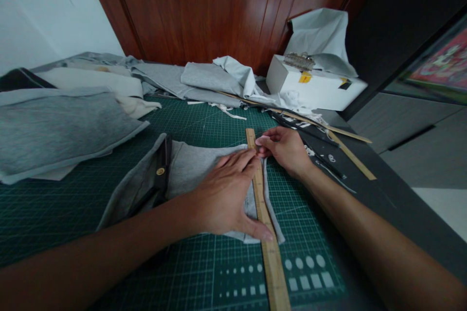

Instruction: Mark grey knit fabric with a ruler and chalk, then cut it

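A grey piece of fabric (189,167) lies flat on the green cutting mat (204,121). A wooden ruler (272,257) runs across its right edge, from mid-table toward me. My left hand (224,194) presses flat on the fabric, fingers spread, thumb against the ruler. My right hand (284,148) sits at the ruler's far end with pinched fingers; whether it holds a small marking tool is hidden. Black shears (161,170) with a brass screw rest on the fabric's left fold.
Folded grey and cream cloth (62,126) is piled at the left. More grey and white pieces (215,80) lie at the back. A white box (314,85) stands back right. Long wooden sticks (350,153) and black tools (321,158) lie at the mat's right edge.
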The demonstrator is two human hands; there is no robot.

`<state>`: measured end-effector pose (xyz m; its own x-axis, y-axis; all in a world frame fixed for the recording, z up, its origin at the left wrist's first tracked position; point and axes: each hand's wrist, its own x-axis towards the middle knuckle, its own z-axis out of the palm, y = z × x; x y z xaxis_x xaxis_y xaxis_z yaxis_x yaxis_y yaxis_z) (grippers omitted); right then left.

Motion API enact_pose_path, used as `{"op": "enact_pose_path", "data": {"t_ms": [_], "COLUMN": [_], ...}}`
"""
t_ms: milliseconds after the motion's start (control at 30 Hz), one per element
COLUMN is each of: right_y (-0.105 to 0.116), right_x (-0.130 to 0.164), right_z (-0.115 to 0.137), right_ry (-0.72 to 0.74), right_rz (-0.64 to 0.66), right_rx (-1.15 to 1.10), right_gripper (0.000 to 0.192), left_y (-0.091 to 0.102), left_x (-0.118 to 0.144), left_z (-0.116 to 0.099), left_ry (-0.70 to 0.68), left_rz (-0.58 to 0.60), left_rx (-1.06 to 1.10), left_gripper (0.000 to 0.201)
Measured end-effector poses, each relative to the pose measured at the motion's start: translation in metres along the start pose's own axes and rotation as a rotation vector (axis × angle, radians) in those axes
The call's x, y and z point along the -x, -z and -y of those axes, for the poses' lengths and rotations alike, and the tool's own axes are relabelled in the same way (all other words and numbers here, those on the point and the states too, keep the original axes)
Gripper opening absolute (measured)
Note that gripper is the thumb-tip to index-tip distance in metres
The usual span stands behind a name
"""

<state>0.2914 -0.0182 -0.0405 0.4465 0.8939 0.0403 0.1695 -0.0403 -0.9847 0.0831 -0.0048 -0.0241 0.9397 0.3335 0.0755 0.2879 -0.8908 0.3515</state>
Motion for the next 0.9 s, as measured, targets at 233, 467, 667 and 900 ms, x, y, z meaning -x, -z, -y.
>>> {"op": "enact_pose_path", "data": {"t_ms": [233,467,667,900], "right_y": [0.0048,0.0057,0.0054,0.0052], "right_x": [-0.0011,-0.0018,-0.0001,0.0032], "right_z": [-0.0006,-0.0027,-0.0039,-0.0003], "right_ry": [0.005,0.028,0.076,0.131], "right_rz": [0.020,0.006,0.043,0.040], "right_rx": [0.057,0.088,0.156,0.264], "right_gripper": [0.018,0.018,0.018,0.014], "left_y": [-0.0005,-0.0008,0.0001,0.0002], "left_x": [0.0003,-0.0005,0.0004,0.0021], "left_z": [0.0006,0.0006,0.0005,0.0000], "left_ry": [-0.016,-0.018,-0.025,-0.043], "left_rz": [-0.022,-0.027,-0.041,-0.075], "left_rx": [0.007,0.003,0.020,0.031], "left_gripper": [0.141,0.139,0.135,0.133]}}
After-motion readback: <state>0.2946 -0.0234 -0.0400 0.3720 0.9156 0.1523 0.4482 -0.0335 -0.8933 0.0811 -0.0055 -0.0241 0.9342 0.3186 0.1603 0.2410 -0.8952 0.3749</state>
